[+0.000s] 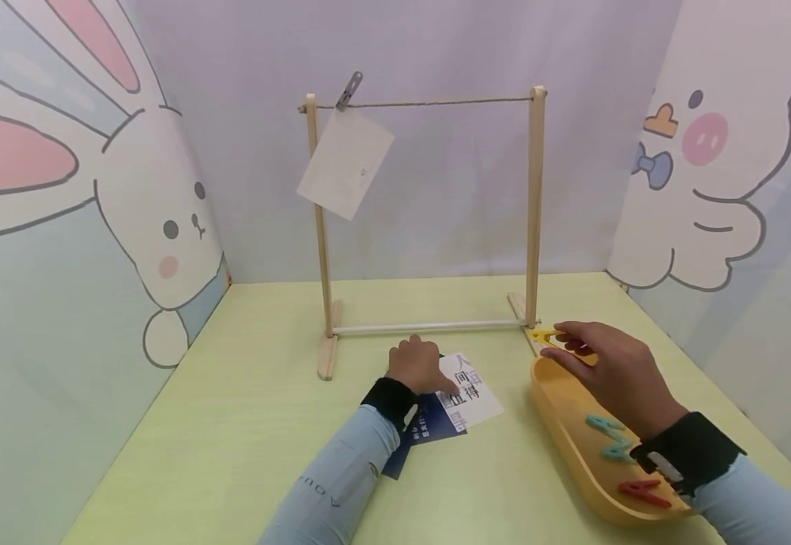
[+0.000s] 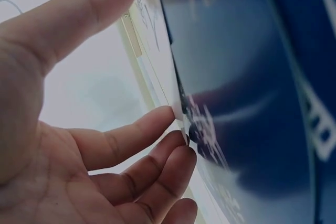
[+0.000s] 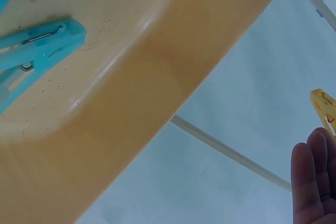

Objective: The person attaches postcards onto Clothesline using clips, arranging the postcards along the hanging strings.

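My left hand is over a small pile of cards on the table, with its thumb on a white card printed with dark characters. Thumb and fingertips grip that card's edge in the left wrist view, beside a glossy dark blue card. Dark blue cards lie partly under the white one, their far part hidden by the hand. Above the far end of an orange-yellow tray, my right hand pinches a yellow clothespin between thumb and fingers.
Teal clothespins and a red clothespin lie in the tray. Behind the cards stands a wooden frame with a string. A grey clip holds a tilted white sheet at the string's left end.
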`<action>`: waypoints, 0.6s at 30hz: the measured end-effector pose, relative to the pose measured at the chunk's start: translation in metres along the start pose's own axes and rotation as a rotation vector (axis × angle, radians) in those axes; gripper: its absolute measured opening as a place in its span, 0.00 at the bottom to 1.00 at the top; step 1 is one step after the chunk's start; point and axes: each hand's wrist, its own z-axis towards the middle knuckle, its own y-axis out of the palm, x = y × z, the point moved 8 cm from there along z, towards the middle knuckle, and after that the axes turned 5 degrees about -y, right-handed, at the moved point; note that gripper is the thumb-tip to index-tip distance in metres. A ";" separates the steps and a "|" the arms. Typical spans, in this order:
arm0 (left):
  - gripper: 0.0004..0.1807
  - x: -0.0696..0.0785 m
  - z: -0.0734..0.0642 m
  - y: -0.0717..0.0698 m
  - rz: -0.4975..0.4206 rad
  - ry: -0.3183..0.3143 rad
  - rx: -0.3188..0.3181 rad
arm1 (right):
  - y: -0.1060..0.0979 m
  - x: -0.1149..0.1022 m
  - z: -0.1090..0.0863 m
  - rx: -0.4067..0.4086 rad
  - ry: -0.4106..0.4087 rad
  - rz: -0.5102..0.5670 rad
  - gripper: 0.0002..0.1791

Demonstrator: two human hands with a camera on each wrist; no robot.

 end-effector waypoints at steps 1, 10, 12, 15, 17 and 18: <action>0.32 0.000 0.000 0.000 -0.007 0.000 0.000 | 0.000 0.000 0.000 0.000 -0.004 -0.001 0.29; 0.37 0.001 0.001 -0.005 -0.129 -0.006 -0.028 | 0.001 0.002 0.001 0.017 -0.022 -0.016 0.30; 0.40 0.002 -0.001 -0.006 -0.179 0.001 -0.040 | 0.001 0.002 0.000 0.027 -0.032 -0.019 0.36; 0.41 0.004 -0.003 -0.008 -0.239 0.022 -0.036 | 0.001 0.002 0.000 0.045 -0.038 -0.020 0.42; 0.40 0.003 -0.006 -0.009 -0.259 0.029 -0.022 | 0.003 0.001 0.000 0.051 -0.043 -0.011 0.42; 0.40 0.002 -0.007 -0.010 -0.264 0.028 -0.017 | 0.004 0.000 0.000 0.050 -0.045 -0.003 0.42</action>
